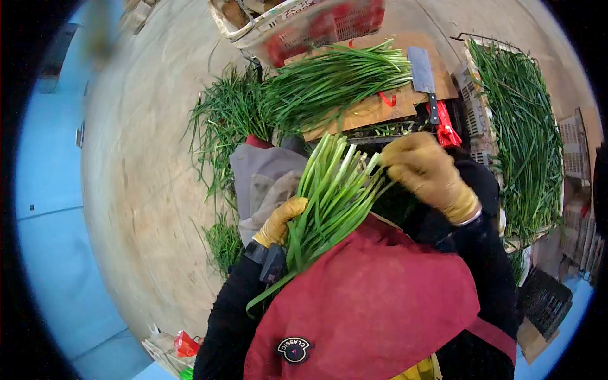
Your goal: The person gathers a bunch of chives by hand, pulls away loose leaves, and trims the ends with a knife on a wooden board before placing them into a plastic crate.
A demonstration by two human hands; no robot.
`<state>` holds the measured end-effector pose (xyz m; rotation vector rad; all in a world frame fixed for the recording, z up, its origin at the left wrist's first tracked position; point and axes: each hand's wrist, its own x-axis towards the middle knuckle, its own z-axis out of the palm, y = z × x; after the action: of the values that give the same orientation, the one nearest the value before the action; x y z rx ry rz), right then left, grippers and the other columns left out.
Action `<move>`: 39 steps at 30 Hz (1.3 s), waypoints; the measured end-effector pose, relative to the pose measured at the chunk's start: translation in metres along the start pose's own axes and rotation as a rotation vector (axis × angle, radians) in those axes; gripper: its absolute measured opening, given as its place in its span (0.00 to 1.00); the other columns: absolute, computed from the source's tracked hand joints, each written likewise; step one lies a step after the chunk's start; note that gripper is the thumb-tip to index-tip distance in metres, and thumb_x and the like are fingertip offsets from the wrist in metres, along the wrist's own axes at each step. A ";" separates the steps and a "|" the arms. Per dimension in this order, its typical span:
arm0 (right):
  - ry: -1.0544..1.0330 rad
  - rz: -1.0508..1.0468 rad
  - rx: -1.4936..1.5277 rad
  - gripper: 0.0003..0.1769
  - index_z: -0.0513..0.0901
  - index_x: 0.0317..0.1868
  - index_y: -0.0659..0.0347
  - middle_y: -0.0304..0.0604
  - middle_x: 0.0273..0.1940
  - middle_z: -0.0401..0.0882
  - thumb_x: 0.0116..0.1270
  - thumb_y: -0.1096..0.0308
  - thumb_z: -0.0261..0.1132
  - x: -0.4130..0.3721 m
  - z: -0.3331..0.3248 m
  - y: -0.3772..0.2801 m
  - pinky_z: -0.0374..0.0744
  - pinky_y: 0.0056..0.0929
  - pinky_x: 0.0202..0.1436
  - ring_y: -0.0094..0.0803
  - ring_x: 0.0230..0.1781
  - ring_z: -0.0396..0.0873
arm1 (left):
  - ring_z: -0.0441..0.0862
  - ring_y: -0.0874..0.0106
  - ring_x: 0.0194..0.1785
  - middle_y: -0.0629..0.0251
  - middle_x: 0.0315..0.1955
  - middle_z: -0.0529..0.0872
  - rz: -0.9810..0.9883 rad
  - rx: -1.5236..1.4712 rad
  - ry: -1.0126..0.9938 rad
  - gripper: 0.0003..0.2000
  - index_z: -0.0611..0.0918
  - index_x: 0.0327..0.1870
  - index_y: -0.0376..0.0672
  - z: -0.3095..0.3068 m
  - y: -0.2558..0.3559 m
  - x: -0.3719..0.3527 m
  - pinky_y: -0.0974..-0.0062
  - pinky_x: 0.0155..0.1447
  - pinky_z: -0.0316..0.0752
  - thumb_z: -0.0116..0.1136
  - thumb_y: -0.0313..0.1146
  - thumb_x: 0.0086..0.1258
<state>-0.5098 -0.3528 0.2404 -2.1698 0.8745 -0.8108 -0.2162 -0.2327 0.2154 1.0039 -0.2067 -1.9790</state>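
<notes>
A bunch of green leafy stalks (335, 202) lies across my lap, its pale ends pointing up and away. My left hand (282, 220), in a yellow glove, is wrapped round the bunch from its left side. My right hand (430, 174), also gloved and blurred by motion, is at the pale ends on the right, fingers bent together; what they hold, if anything, is too small to name. Beyond the hands, more stalks (342, 79) are piled on a cardboard sheet (373, 115). A cleaver (422, 71) with a black handle rests beside their cut ends.
A long crate (481, 120) full of green stalks stands at the right. Loose greens (231, 107) lie on the floor at the left. A red and white basket (316, 31) is at the top. Red plastic (447, 126) hangs below the cleaver.
</notes>
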 end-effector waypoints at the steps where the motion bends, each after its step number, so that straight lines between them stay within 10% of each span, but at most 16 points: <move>1: -0.152 -0.030 -0.028 0.10 0.87 0.36 0.56 0.44 0.38 0.83 0.59 0.60 0.69 0.006 0.003 -0.009 0.73 0.40 0.53 0.43 0.44 0.78 | 0.80 0.63 0.59 0.52 0.59 0.79 0.004 -0.016 -0.011 0.31 0.67 0.68 0.34 0.006 0.001 0.000 0.65 0.65 0.74 0.60 0.33 0.63; 15: -0.113 0.008 -0.062 0.12 0.85 0.38 0.57 0.43 0.36 0.81 0.50 0.71 0.72 0.011 0.032 0.018 0.74 0.39 0.51 0.45 0.44 0.77 | 0.79 0.67 0.58 0.56 0.60 0.78 -0.065 0.070 -0.106 0.35 0.67 0.69 0.34 0.009 0.007 0.000 0.68 0.63 0.74 0.65 0.39 0.63; 21: 0.284 0.197 0.046 0.05 0.85 0.38 0.62 0.40 0.33 0.81 0.61 0.76 0.67 0.004 0.036 0.025 0.76 0.27 0.40 0.32 0.35 0.80 | 0.78 0.68 0.59 0.58 0.59 0.78 -0.097 0.198 -0.109 0.36 0.67 0.69 0.34 -0.006 0.007 0.002 0.70 0.65 0.72 0.65 0.42 0.62; 24: -0.060 0.795 0.542 0.16 0.86 0.33 0.64 0.36 0.23 0.79 0.67 0.58 0.66 -0.018 0.005 0.022 0.73 0.21 0.30 0.19 0.25 0.74 | 0.77 0.70 0.60 0.59 0.60 0.77 -0.025 0.262 -0.087 0.38 0.66 0.69 0.33 -0.003 0.019 -0.002 0.71 0.65 0.71 0.66 0.44 0.61; 27: -0.530 0.907 0.559 0.18 0.83 0.52 0.65 0.35 0.33 0.83 0.71 0.60 0.60 -0.027 0.002 0.017 0.70 0.17 0.28 0.17 0.25 0.73 | 0.77 0.70 0.60 0.60 0.61 0.77 -0.022 0.243 -0.086 0.38 0.66 0.70 0.35 0.023 0.034 -0.008 0.71 0.65 0.71 0.66 0.43 0.60; 30: -0.481 0.704 0.901 0.33 0.68 0.69 0.61 0.38 0.54 0.79 0.69 0.54 0.63 -0.015 0.034 0.005 0.76 0.20 0.33 0.19 0.37 0.76 | 0.77 0.69 0.60 0.60 0.59 0.78 0.006 0.270 -0.101 0.34 0.66 0.69 0.36 0.036 0.041 -0.001 0.69 0.65 0.71 0.65 0.37 0.62; 34: -0.223 0.562 1.242 0.28 0.72 0.65 0.61 0.37 0.54 0.78 0.68 0.57 0.65 0.014 0.079 -0.007 0.77 0.24 0.38 0.20 0.42 0.76 | 0.73 0.82 0.47 0.73 0.48 0.78 0.163 0.799 -0.033 0.24 0.71 0.64 0.37 0.059 0.045 0.000 0.80 0.54 0.70 0.58 0.38 0.70; 39: -0.289 0.772 1.280 0.20 0.79 0.56 0.61 0.36 0.46 0.82 0.66 0.63 0.66 0.022 0.085 0.003 0.77 0.27 0.46 0.25 0.42 0.79 | 0.76 0.76 0.54 0.68 0.54 0.79 -0.046 0.559 -0.093 0.29 0.68 0.67 0.39 0.051 0.046 -0.001 0.75 0.60 0.71 0.59 0.43 0.69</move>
<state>-0.4362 -0.3425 0.1945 -0.6989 0.6470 -0.4074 -0.2229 -0.2705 0.2721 1.2675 -0.8296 -2.0560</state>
